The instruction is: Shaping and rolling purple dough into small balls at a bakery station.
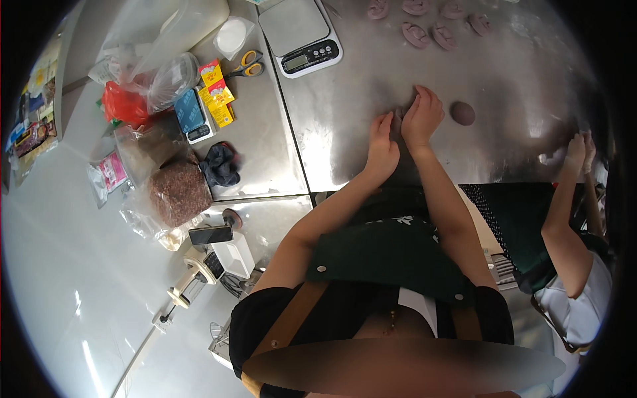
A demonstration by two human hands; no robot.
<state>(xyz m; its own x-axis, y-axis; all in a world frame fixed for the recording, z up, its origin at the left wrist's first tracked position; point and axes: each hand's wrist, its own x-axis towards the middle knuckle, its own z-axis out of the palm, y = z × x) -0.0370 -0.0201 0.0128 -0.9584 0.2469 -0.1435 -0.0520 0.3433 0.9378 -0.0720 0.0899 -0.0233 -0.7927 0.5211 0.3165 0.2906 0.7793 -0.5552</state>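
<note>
Watched from my remote feed, a person in a dark green apron [385,265] works at a steel table [504,86], the left hand [383,147] and right hand [423,119] curved toward each other, closed around a purple dough piece [398,121] near the table's front edge. Only a narrow strip of it shows to me; that strip runs lengthwise away from the wearer, toward the far side, though fingers hide its ends and I cannot tell its full shape. Just right of the right hand sits a dough ball [462,113], round, with no long axis. Farther out lie six folded dough pieces [415,35], turned at differing angles on the brushed, glare-streaked metal. At far left on the same surface I see a white digital scale [295,30], beside a seam; across it, scissors [249,64], yellow packets [216,93], a red bag [126,106] and a clear sack of brown grains [179,192]. A pale, shiny wall [66,265] closes off the left; at right, a co-worker's hands [576,151] reach the table.
</note>
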